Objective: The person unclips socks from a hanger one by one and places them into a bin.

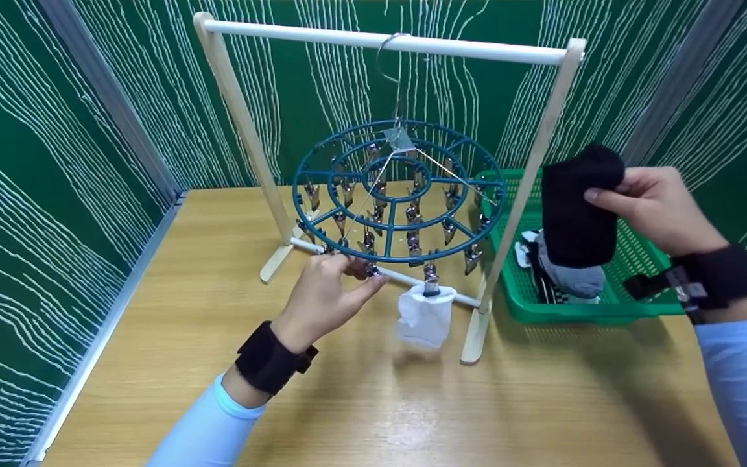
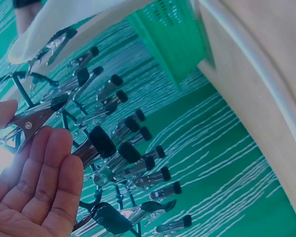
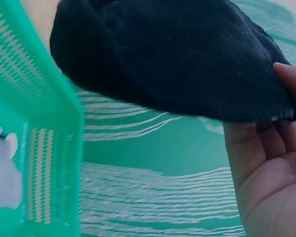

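Observation:
My right hand (image 1: pixel 668 207) pinches a black sock (image 1: pixel 578 217) at its upper edge, thumb in front and fingers behind. The sock hangs over the green basket, and its dark knit fills the top of the right wrist view. At the near rim of a round blue clip hanger (image 1: pixel 391 241), my left hand (image 1: pixel 318 298) has a metal clip (image 2: pixel 32 121) between thumb and fingers. A white sock (image 1: pixel 425 321) hangs from another clip just right of that hand. More clips with black tips (image 2: pixel 102 141) dangle from the hanger's rings.
The hanger's hook is over the white bar (image 1: pixel 477 47) of a wooden stand (image 1: pixel 545 136). A green basket (image 1: pixel 581 314) at the right holds a grey sock (image 1: pixel 571 275) and other dark and white pieces. Green walls with white lines enclose the wooden table (image 1: pixel 172 311).

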{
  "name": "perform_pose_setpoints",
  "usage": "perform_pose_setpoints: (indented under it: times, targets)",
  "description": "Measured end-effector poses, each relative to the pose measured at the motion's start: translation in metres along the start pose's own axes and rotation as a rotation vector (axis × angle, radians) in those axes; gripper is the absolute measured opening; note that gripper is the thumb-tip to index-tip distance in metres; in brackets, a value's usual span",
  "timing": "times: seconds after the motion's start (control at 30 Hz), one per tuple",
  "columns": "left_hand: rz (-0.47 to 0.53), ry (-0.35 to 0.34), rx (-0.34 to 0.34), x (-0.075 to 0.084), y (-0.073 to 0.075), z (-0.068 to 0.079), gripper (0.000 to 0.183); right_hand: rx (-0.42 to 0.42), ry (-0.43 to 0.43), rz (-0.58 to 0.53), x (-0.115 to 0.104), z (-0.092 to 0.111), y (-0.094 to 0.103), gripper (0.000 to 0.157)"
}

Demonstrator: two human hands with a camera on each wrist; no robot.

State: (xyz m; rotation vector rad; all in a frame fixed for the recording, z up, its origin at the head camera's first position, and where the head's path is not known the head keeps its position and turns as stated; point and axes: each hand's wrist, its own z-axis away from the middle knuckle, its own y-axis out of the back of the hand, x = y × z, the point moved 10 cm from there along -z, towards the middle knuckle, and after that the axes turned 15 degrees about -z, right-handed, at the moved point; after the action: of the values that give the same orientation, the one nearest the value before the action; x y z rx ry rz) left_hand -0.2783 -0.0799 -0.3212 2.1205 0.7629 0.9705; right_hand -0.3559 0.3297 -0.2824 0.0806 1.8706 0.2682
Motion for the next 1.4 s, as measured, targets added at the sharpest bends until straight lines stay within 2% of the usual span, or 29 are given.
perform_pose_setpoints:
  times: [0.23,0.37,0.47,0.6,0.73,0.8,0.87,0.9,0.97,1.07,1.13,1.2,1.33,1.4]
  targets:
    - [0.003,0.016,-0.01,-0.001,-0.002,0.0,0.02,-0.08,-0.201,0.156,0.052,-0.018,0.001,0.022]
    - [0.0,0.019,-0.014,-0.002,-0.003,0.0,0.021,-0.164,-0.326,0.151,0.085,-0.025,-0.005,0.023]
    - [0.007,0.02,-0.02,-0.003,-0.003,-0.001,0.021,-0.23,-0.395,0.135,0.106,-0.03,-0.009,0.018]
    - [0.012,0.009,-0.024,-0.001,-0.003,-0.002,0.02,-0.284,-0.436,0.2,0.124,-0.035,-0.009,0.018]
    - [0.014,0.006,-0.021,-0.001,-0.003,-0.001,0.02,-0.311,-0.439,0.323,0.134,-0.04,-0.006,0.026]
    - [0.012,0.005,-0.018,-0.001,-0.003,-0.001,0.02,-0.329,-0.433,0.376,0.139,-0.041,-0.004,0.023]
    - [0.005,0.005,-0.011,0.0,-0.003,0.0,0.02,-0.353,-0.433,0.411,0.145,-0.042,-0.002,0.014]
    - [0.001,0.004,-0.008,0.0,-0.002,0.0,0.02,-0.365,-0.441,0.424,0.148,-0.041,0.0,0.017]
    - [-0.004,-0.003,0.003,0.001,-0.001,0.001,0.02,-0.387,-0.458,0.453,0.156,-0.039,0.004,0.043]
    - [-0.009,-0.013,0.019,0.002,0.001,0.001,0.019,-0.402,-0.51,0.478,0.165,-0.035,0.012,0.07]
    - [-0.006,-0.016,0.026,0.002,0.002,0.002,0.018,-0.385,-0.542,0.482,0.17,-0.033,0.017,0.074]
    - [-0.006,-0.01,0.029,0.001,0.003,0.002,0.019,-0.368,-0.561,0.478,0.172,-0.03,0.02,0.069]
    - [-0.014,-0.009,0.031,0.0,0.003,0.003,0.019,-0.354,-0.565,0.519,0.175,-0.026,0.021,0.039]
    - [-0.023,-0.013,0.029,0.0,0.003,0.003,0.019,-0.344,-0.557,0.547,0.174,-0.026,0.02,0.031]
